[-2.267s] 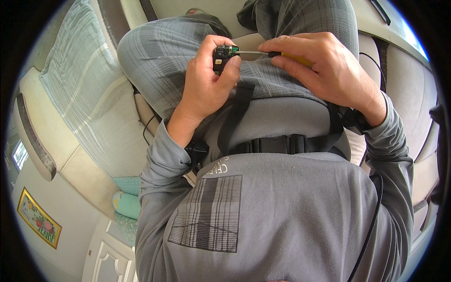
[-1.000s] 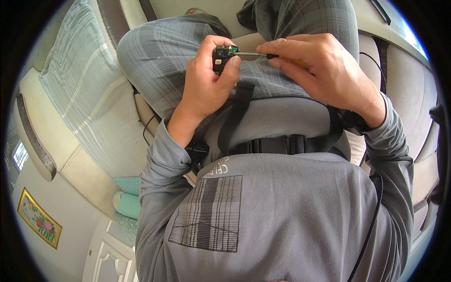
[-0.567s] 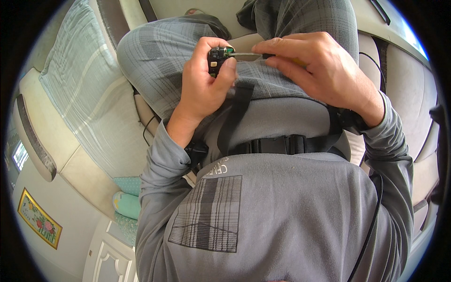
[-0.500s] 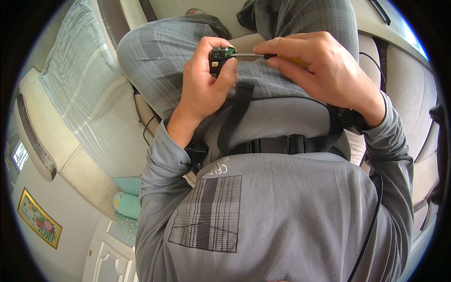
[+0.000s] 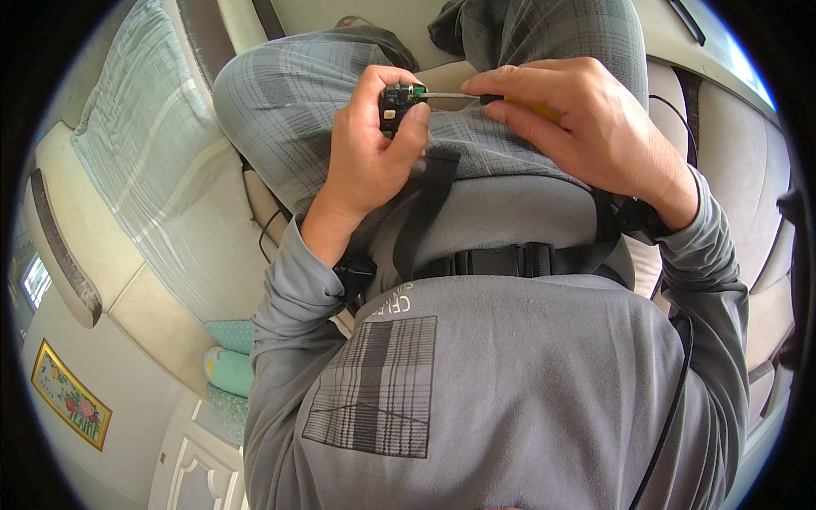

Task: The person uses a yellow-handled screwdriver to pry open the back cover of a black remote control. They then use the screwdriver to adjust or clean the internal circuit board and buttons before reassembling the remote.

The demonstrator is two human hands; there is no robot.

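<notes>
My left hand (image 5: 370, 144) grips a small black device (image 5: 398, 102) with a green part at its top, held above my lap. My right hand (image 5: 586, 119) holds a screwdriver (image 5: 489, 98) with a yellow handle; its thin metal shaft runs left and its tip touches the green end of the device. Both hands sit close together over my grey plaid trousers (image 5: 289, 102). Most of the handle is hidden inside my right fist.
I sit on a pale cushioned sofa (image 5: 161, 195) with a striped cover. A black strap and buckle (image 5: 510, 259) cross my grey sweatshirt. A teal cushion (image 5: 229, 370) lies beside my left elbow. A framed picture (image 5: 72, 395) hangs at the far left.
The device has shifted slightly in my left hand, and the screwdriver tip has stayed against it. Both hands have barely moved.
</notes>
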